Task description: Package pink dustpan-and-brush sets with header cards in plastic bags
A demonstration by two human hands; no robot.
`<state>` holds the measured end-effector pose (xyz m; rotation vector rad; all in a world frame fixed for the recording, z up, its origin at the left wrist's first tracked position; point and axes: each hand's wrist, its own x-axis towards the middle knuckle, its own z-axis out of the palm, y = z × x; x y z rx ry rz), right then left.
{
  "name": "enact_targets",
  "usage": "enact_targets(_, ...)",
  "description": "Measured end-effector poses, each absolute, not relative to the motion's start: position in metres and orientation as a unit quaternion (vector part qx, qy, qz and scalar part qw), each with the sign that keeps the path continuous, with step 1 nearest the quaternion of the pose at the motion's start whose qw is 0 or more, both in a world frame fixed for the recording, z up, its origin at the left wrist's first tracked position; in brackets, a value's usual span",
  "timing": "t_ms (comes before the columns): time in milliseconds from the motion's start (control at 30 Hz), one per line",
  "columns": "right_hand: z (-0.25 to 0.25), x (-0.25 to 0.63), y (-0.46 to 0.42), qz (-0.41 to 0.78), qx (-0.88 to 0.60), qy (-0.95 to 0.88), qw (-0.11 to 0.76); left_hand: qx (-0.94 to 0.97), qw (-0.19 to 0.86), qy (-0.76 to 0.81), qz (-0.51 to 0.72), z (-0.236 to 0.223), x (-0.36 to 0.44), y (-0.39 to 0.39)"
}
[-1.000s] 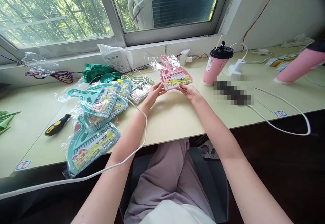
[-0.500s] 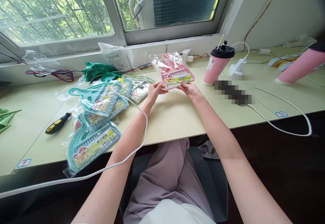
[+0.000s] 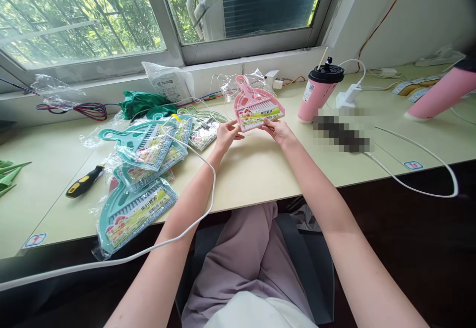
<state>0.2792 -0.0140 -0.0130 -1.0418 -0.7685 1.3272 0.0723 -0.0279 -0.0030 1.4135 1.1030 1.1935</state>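
Pink dustpan (image 3: pixel 254 101), smooth plastic; clear film wrap (image 3: pixel 227 86), glossy, crinkled; tabletop (image 3: pixel 256 169), smooth.

Looks like an office or light workroom, too plain to tell which: indoors, with a long pale-yellow counter (image 3: pixel 260 179) below a grey metal-framed window (image 3: pixel 169 26). Near the back edge, coiled red-and-blue wires (image 3: pixel 92 111) and a white plastic charging plug (image 3: pixel 347 97); by the front edge, small blue-bordered stickers (image 3: pixel 35 240).

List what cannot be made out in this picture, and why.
- Dark item: head view, pixelated over.
- Top of far-right pink cup: head view, cut off by right edge.
- Green leafy thing: head view, cut off by left edge.
- Pink dustpan, smallest print: head view, too small.
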Motion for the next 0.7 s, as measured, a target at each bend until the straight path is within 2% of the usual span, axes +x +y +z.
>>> enact_targets(300, -0.012, 0.277, -0.015, 0.578, -0.448, -0.324, 0.600, 0.615, 0.411, 0.448, 0.502, -0.008, 0.078, -0.031)
enact_targets(700, -0.014, 0.279, -0.014, 0.573, -0.442, -0.328, 0.607, 0.679, 0.453, 0.371, 0.443, -0.006, 0.065, -0.025)
